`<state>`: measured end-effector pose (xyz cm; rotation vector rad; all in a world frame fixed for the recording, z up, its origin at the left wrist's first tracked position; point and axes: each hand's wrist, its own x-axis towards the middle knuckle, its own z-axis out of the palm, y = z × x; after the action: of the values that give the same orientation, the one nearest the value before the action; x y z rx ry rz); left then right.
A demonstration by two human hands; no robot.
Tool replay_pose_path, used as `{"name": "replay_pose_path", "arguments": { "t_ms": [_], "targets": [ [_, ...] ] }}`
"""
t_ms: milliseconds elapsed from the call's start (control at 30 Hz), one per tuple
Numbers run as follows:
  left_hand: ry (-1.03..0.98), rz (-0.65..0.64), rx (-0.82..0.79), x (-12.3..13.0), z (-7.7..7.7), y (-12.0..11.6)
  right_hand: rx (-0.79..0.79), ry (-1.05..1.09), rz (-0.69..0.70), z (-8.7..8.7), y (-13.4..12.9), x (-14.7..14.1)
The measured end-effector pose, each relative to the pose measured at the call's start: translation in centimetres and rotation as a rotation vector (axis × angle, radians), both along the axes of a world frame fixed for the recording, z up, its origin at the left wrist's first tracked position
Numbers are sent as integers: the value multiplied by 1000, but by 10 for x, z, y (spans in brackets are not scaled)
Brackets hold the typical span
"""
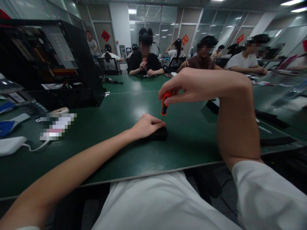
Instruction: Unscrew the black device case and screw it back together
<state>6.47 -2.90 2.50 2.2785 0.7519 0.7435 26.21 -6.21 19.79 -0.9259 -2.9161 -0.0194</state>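
Note:
My right hand (178,84) grips a red-and-black screwdriver (164,103) by its handle, held nearly upright with the thin shaft pointing down. The shaft's tip ends at the fingertips of my left hand (148,125). That hand lies over a low black block (159,134) on the green table, thumb and forefinger brought together at its top right end. My fingers cover much of the block's top, and whatever sits under the screwdriver tip is hidden.
An open black computer case (88,64) stands at the left. Nearby are a plastic bottle (26,102) and a white device with a cord (11,146). Dark flat parts (272,118) lie at the right. Across the green table (122,111), a person in black (145,60) holds another screwdriver.

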Motion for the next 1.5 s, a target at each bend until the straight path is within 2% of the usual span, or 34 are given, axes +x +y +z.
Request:
{"name": "replay_pose_path", "arguments": {
  "t_ms": [300, 433, 600, 1000, 1333, 1500],
  "targets": [
    [138, -62, -88, -9, 5, -8, 4, -63, -82, 7, -2, 1],
    [133, -67, -119, -12, 3, -7, 5, -36, -135, 5, -1, 3],
    [126, -64, -110, -12, 1, -7, 40, -40, -103, 4, 0, 4],
    [144, -42, -68, -13, 0, -8, 13, -61, -68, 8, -5, 5],
    [122, -53, -78, -13, 0, -8, -21, -93, -132, 10, -4, 6],
    [122, -56, -73, -13, -1, -8, -34, -91, -114, 10, -3, 7]
  ]
}}
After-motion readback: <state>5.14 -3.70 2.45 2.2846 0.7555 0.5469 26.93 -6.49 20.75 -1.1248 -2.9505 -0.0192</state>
